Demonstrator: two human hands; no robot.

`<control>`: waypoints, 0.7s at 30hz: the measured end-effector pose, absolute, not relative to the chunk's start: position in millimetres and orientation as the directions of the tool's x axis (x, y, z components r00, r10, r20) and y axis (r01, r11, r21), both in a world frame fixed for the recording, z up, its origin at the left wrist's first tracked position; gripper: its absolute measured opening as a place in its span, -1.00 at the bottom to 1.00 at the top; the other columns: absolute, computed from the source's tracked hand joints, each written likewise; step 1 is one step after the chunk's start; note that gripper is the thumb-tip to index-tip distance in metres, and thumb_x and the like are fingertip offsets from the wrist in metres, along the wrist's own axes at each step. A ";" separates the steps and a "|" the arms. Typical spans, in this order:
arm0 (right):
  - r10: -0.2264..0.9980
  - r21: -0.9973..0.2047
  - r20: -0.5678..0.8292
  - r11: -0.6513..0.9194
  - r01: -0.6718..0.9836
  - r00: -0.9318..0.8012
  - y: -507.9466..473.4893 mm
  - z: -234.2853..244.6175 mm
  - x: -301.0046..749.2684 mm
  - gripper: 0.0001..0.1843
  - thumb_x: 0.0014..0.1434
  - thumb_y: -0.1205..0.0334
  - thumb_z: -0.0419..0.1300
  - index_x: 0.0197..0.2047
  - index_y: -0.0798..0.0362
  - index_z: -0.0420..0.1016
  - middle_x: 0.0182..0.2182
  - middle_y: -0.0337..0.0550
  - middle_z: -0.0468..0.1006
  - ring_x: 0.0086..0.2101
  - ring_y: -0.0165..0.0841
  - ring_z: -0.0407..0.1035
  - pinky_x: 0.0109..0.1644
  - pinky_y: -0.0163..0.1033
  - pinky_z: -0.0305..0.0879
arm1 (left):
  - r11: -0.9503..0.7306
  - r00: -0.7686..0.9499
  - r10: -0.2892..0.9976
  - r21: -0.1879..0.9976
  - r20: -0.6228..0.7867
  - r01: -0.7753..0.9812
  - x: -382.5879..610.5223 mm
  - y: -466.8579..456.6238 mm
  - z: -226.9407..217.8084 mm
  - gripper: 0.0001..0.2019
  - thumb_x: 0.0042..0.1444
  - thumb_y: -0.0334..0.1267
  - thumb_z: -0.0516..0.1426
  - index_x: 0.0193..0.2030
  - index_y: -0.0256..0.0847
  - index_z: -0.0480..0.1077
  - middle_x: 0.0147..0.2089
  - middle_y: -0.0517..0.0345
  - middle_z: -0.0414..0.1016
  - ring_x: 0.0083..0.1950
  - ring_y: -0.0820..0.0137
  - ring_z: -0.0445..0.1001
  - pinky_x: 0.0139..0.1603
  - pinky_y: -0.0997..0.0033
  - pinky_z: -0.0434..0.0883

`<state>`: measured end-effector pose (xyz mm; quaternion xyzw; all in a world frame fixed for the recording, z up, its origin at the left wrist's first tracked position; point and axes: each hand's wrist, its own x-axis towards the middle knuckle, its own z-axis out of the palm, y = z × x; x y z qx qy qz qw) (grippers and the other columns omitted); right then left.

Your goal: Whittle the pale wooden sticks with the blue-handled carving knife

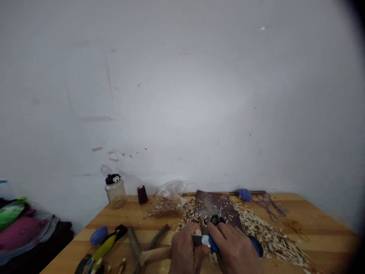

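Note:
Low in the view, my left hand [184, 249] is wrapped round a peeled wooden stick [156, 255], whose thicker end sticks out to the left. A pale tip of wood shows above its fingers. My right hand [236, 249] grips a blue-handled utility knife [213, 244]. The knife's wide blade points left and lies across my left hand's thumb area, close to the wood; whether it touches is unclear. Just beyond my hands, scissors [218, 218] with black handles rest on a dark brown sheet [209, 201]. Wood shavings [265, 232] are spread around the sheet.
A forked branch [137, 243], a yellow-green tool [107, 245] and a purple yarn ball [99, 236] lie left. Farther back stand a clear jar [116, 194], a dark thread cone [142, 195] and a plastic bag [168, 201]. Blue-purple yarn [244, 195] lies back right, before the wall.

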<state>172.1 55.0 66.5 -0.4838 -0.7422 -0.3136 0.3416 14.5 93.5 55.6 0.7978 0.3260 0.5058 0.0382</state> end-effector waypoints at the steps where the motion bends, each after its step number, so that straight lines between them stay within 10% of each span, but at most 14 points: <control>1: 0.500 0.132 0.813 0.340 0.931 -0.298 55.0 67.4 171.2 -0.52 -0.13 0.52 0.01 -0.09 0.02 0.31 -0.46 -0.23 0.43 -0.47 -0.36 0.31 -0.37 -0.29 0.12 | -0.787 0.274 0.550 0.381 0.789 0.485 14.6 93.2 56.0 -0.40 0.15 0.25 -0.32 -0.46 -0.17 0.26 -0.57 0.22 0.29 -0.56 0.42 0.30 -0.52 0.44 0.13; 12: 0.565 0.069 0.802 0.233 0.970 -0.192 55.1 65.0 187.9 -0.47 -0.08 0.49 0.02 0.00 -0.02 0.29 -0.43 -0.21 0.46 -0.46 -0.34 0.37 -0.38 -0.29 0.24 | -0.624 0.018 0.689 0.580 0.725 0.524 16.6 76.8 54.9 -0.52 0.23 0.06 -0.18 -0.50 -0.17 0.33 -0.57 0.19 0.36 -0.49 0.39 0.33 -0.44 0.46 0.21; 21: 0.597 -0.120 0.784 0.414 0.902 -0.169 59.5 62.0 187.0 -0.52 -0.04 0.42 0.01 -0.01 -0.07 0.29 -0.34 -0.22 0.51 -0.39 -0.38 0.43 -0.33 -0.37 0.30 | -0.643 0.137 0.751 0.668 0.646 0.375 10.0 94.4 49.5 -0.63 0.07 0.10 -0.04 -0.45 -0.16 0.30 -0.60 0.29 0.24 -0.55 0.45 0.20 -0.50 0.50 0.15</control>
